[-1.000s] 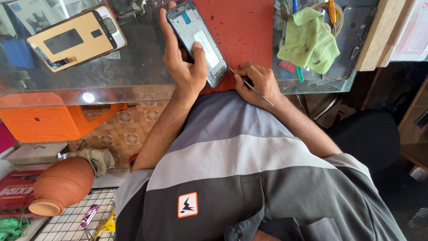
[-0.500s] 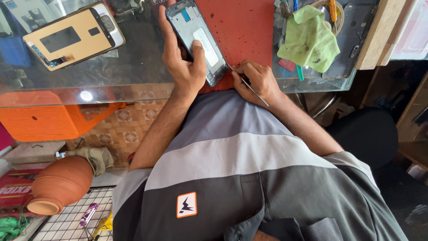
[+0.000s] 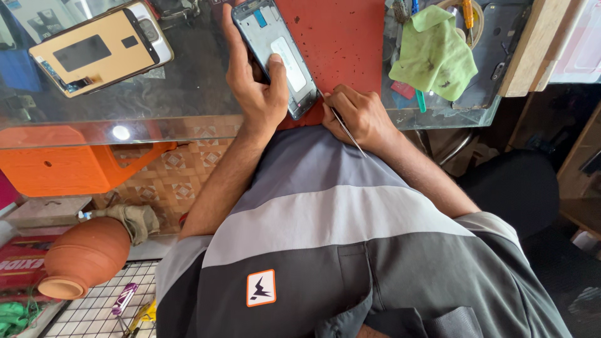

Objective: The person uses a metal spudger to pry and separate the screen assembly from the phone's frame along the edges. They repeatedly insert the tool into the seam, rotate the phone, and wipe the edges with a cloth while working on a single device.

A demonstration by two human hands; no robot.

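Barely anything different from half a second back: left hand still wrapped around the opened phone frame, thumb pressed on the pale patch inside, tilted toward 11 o'clock over the red mat. Right hand still pinched shut on thin metal tweezers, tip right at the frame's lower corner, maybe nudged in a hair closer. Looks like slow fiddly work on that edge, nothing popped loose yet.

Glass-topped bench. Gold back cover at 10 o'clock, green cloth at 2. Orange stool underneath, clay pot on the floor at 8.
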